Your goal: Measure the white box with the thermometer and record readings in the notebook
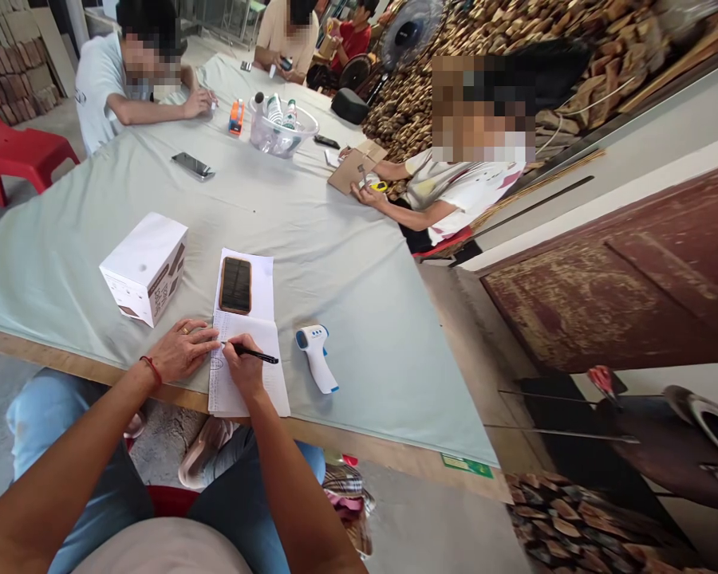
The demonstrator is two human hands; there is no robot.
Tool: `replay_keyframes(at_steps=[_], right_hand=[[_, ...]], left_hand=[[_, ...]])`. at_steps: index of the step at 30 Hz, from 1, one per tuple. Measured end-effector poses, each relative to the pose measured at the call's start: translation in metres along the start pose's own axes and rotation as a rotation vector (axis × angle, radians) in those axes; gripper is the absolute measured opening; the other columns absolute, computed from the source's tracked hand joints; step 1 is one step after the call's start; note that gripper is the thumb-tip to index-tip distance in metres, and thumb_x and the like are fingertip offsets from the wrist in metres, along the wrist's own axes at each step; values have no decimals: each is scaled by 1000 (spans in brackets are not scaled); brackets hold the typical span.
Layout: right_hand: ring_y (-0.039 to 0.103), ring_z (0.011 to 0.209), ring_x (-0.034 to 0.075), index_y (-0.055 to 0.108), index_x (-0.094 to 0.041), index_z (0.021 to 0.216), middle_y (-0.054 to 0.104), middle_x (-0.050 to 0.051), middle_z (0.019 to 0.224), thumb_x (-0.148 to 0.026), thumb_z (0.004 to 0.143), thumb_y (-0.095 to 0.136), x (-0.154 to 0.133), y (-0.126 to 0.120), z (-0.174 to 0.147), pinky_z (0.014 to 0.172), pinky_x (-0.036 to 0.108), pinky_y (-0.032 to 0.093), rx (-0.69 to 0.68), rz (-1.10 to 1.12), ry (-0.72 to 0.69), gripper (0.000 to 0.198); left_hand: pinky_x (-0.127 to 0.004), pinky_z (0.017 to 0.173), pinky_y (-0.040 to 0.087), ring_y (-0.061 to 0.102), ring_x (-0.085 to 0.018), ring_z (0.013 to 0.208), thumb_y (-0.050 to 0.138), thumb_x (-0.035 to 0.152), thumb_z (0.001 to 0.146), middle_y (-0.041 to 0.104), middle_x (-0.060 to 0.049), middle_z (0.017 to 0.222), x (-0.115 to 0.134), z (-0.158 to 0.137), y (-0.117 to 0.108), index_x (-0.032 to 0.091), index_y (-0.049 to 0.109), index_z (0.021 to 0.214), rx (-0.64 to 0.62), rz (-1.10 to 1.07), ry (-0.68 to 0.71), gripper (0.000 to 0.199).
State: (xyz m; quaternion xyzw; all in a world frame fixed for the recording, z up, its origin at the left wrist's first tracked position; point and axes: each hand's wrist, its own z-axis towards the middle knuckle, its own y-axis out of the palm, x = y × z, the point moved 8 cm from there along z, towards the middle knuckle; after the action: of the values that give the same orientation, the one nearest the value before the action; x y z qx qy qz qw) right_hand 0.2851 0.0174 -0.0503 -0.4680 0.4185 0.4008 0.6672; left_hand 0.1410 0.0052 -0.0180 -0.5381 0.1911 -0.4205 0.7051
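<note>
A black pen (256,352) is gripped in my right hand (244,371), its tip on the lower page of an open notebook (257,399). Handwriting runs down the left side of that page. My left hand (183,351) lies flat with fingers stretched out, its fingertips at the notebook's left edge. On the notebook's upper page rests a phone (235,285) in an orange-edged case. Right of the notebook lies a white and blue infrared thermometer (317,359). A white box (146,267) with printing on its side stands beyond my left hand.
Across the cloth-covered table (371,335) are another phone (192,166), a clear plastic basket (284,139) with bottles, and an orange object (236,117). Several people sit around it; one at the right holds cardboard (354,169). A red chair (21,143) stands at left; chopped wood is piled behind.
</note>
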Motion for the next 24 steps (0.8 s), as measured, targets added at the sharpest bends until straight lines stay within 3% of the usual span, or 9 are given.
replay_keyframes(at_steps=[7, 24], right_hand=[[52, 60, 16, 54, -23, 67, 59, -1, 63, -37, 73, 50, 1, -4, 0, 63, 31, 47, 56, 5, 7, 16], [52, 60, 16, 52, -24, 66, 58, -2, 61, -37, 74, 51, 3, -3, -1, 62, 30, 46, 27, -6, 11, 15]], left_hand=[[-50, 103, 42, 50, -28, 124, 50, 19, 94, 63, -6, 133, 0, 0, 0, 23, 66, 122, 7, 0, 4, 33], [-49, 103, 42, 51, -28, 124, 51, 19, 94, 62, -5, 134, 0, -1, -1, 24, 66, 123, 8, -4, 7, 33]])
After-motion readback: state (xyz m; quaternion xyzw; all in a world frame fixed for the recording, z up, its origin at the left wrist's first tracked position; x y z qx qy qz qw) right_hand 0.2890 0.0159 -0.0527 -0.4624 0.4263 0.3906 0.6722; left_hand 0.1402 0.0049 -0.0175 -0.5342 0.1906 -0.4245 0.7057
